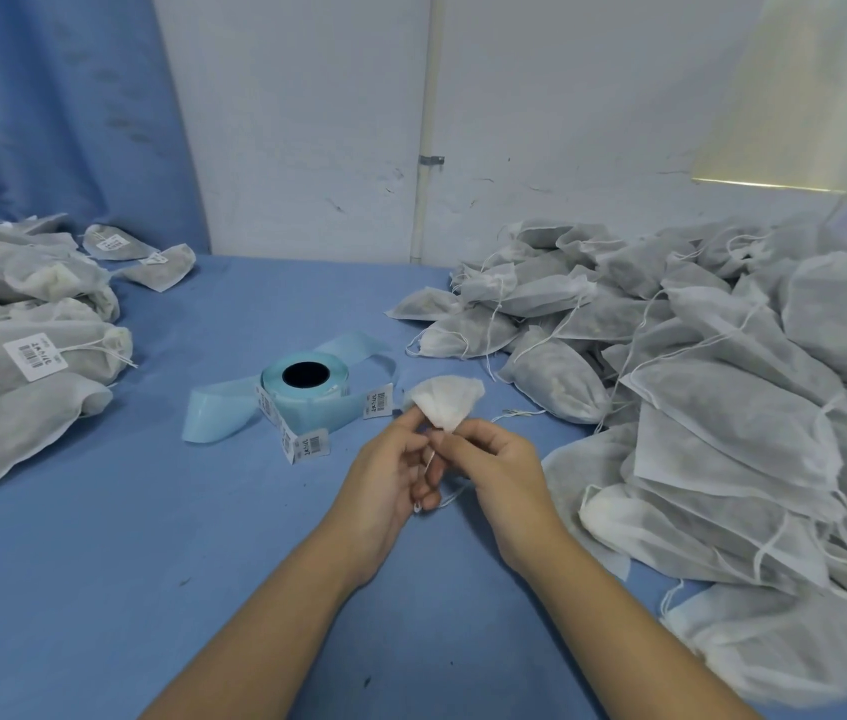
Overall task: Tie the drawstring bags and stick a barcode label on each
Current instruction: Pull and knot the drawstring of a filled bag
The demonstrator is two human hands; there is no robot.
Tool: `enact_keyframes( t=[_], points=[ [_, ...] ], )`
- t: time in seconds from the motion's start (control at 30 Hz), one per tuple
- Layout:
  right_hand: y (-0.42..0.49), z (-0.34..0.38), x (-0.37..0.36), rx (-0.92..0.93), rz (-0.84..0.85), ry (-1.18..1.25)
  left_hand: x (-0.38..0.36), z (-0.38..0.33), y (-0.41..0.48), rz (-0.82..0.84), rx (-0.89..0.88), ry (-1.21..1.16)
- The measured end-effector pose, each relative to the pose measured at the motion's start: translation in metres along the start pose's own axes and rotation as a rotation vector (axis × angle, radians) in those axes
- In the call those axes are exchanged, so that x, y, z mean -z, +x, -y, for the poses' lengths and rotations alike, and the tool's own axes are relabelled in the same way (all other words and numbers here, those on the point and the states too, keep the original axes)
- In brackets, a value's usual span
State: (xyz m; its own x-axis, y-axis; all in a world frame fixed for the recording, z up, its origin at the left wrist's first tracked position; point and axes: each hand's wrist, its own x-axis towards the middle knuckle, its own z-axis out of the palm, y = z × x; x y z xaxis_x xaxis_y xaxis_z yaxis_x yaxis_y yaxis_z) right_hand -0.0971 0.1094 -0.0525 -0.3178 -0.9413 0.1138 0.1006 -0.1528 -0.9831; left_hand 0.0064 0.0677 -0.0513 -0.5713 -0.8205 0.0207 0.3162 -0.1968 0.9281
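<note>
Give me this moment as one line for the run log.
step: tying bag | left hand: pinches bag neck | right hand: pinches bag neck | label roll: on table beyond hands

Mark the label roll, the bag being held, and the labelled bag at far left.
label roll (322, 407): head view, its blue side wall.
held bag (446, 405): head view, the fanned-out white top end.
labelled bag (83, 363): head view, grey cloth right of its barcode label.
</note>
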Motion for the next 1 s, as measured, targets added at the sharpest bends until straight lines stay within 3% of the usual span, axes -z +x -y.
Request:
enact_keyframes(
  t=[0.17, 0.47, 0.57, 0.83, 1.0],
  points=[
    [0.002, 0.0, 0.002, -0.028, -0.075, -0.047, 0.0, 0.0, -0.001, -0.088, -0.028, 0.018],
    [0.008, 0.006, 0.01, -0.146, -0.225, 0.515, -0.014, 0.006, 0.005, -0.172, -0.026, 0.161],
    [0.01, 0.009, 0.015, -0.147, -0.239, 0.534, -0.009, 0.009, 0.003, -0.246, -0.048, 0.216],
    [0.007, 0.013, 0.013, -0.14, -0.218, 0.451, -0.003, 0.01, -0.006, -0.325, -0.314, 0.826],
    [0.008, 0.012, 0.012, -0.14, -0.241, 0.473, -0.004, 0.012, -0.005, -0.355, -0.317, 0.933]
  ],
)
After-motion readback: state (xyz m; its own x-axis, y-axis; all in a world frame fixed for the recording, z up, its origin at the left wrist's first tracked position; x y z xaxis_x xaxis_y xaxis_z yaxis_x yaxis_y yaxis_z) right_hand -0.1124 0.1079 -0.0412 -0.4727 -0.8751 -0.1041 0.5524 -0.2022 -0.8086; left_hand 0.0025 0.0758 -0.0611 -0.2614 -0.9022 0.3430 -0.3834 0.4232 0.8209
